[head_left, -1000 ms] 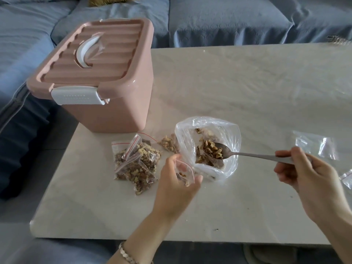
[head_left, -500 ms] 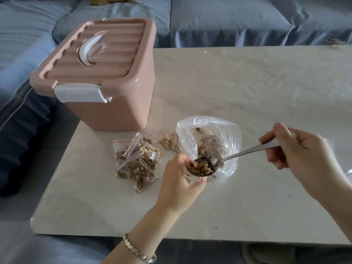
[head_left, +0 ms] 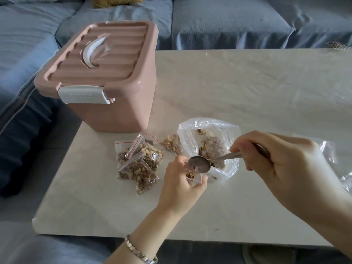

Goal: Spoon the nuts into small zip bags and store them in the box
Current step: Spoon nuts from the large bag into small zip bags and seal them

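My left hand (head_left: 180,184) holds a small zip bag (head_left: 194,177) open, with a few nuts inside it. My right hand (head_left: 282,168) grips a metal spoon (head_left: 200,164), tipped over the small bag's mouth, its bowl nearly bare. Just behind stands a large clear bag of nuts (head_left: 209,143), open at the top. Several filled zip bags (head_left: 140,162) lie in a pile to the left on the table (head_left: 247,92). The pink box (head_left: 112,77) stands at the table's left rear corner with its lid latched shut.
Empty clear zip bags (head_left: 341,168) lie at the right edge, partly behind my right hand. A blue sofa (head_left: 228,21) runs along the far and left sides of the table. A few nut crumbs (head_left: 217,229) lie near the front edge.
The spoon rose loaded out of the large bag, came over the small bag and tipped; its nuts have dropped in. My right hand moved left and closer.
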`<state>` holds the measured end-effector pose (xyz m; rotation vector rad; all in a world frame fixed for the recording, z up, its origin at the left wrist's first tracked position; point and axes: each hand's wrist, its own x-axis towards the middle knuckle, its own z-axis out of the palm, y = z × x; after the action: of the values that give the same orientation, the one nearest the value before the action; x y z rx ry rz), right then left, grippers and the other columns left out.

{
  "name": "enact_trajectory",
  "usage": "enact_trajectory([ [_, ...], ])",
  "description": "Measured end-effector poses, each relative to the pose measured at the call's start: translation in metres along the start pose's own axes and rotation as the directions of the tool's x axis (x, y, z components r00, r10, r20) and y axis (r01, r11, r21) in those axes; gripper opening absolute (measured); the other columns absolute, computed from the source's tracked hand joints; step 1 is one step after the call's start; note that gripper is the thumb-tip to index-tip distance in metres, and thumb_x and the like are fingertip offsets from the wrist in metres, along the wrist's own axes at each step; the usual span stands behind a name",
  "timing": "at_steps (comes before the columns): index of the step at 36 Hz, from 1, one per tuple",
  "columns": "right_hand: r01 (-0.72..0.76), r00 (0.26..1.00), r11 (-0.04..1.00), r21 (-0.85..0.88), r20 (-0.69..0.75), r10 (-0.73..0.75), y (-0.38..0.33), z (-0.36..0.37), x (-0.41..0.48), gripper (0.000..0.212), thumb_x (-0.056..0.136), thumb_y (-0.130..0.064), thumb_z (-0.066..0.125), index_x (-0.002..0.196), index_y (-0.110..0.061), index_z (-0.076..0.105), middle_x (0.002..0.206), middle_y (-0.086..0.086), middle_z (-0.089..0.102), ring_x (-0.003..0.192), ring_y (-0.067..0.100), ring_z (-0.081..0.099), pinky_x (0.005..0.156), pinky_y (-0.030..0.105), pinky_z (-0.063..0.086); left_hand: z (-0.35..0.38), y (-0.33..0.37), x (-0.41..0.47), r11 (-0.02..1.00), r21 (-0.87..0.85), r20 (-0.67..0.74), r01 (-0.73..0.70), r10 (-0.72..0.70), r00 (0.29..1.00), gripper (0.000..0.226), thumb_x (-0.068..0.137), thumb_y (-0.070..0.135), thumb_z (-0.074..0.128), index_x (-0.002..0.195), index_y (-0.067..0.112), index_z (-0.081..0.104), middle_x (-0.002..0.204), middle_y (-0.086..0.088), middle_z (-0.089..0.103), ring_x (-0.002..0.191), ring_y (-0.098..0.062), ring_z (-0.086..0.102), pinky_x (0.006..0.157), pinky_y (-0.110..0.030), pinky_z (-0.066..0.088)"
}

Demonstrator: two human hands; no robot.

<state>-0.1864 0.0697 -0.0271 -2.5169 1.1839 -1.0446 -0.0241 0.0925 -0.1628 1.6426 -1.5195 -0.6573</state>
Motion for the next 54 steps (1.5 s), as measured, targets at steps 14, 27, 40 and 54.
enact_trajectory([
  [14,0.020,0.997,0.991,0.134,0.076,-0.030,0.004,0.012,-0.014,0.040,0.097,-0.043,0.032,0.081,-0.021,0.061,0.061,-0.022,0.049,0.058,0.004,0.049,0.049,0.014,0.038,-0.001,0.004,0.001,0.990,-0.142,-0.023,-0.017,0.014,1.000,0.034,0.073,0.022,0.069,0.084,0.036,0.040,0.084,0.011,0.057,0.080,-0.011,0.061,0.074,-0.024,0.052],
  [27,-0.360,0.889,0.842,0.402,-0.126,0.440,0.056,0.026,-0.036,0.022,0.088,-0.057,0.042,0.084,-0.049,0.062,0.075,-0.009,0.063,0.059,0.011,0.059,0.058,0.013,0.046,-0.009,0.011,-0.002,0.984,-0.118,0.047,0.134,-0.129,0.990,0.027,0.080,0.017,0.068,0.092,0.019,0.043,0.089,0.018,0.049,0.077,-0.005,0.061,0.057,-0.009,0.046],
  [40,-0.485,0.843,0.774,0.408,-0.017,0.537,0.075,0.057,-0.085,0.030,0.095,-0.029,0.049,0.092,-0.057,0.061,0.080,-0.011,0.065,0.065,0.009,0.062,0.063,0.012,0.048,-0.011,0.021,-0.002,0.972,-0.032,0.093,0.231,-0.227,0.969,0.026,0.083,0.031,0.063,0.083,0.034,0.037,0.090,0.034,0.052,0.072,0.011,0.059,0.053,-0.009,0.041],
  [54,-0.655,0.692,0.569,0.497,0.093,0.716,0.047,0.066,-0.100,0.029,0.093,-0.008,0.044,0.083,-0.025,0.065,0.068,0.001,0.065,0.048,0.012,0.053,0.050,0.016,0.044,-0.002,0.034,-0.004,0.909,-0.286,0.253,0.304,-0.234,0.939,0.027,0.085,0.015,0.062,0.089,0.027,0.039,0.088,0.015,0.047,0.074,0.015,0.055,0.061,-0.006,0.042],
])
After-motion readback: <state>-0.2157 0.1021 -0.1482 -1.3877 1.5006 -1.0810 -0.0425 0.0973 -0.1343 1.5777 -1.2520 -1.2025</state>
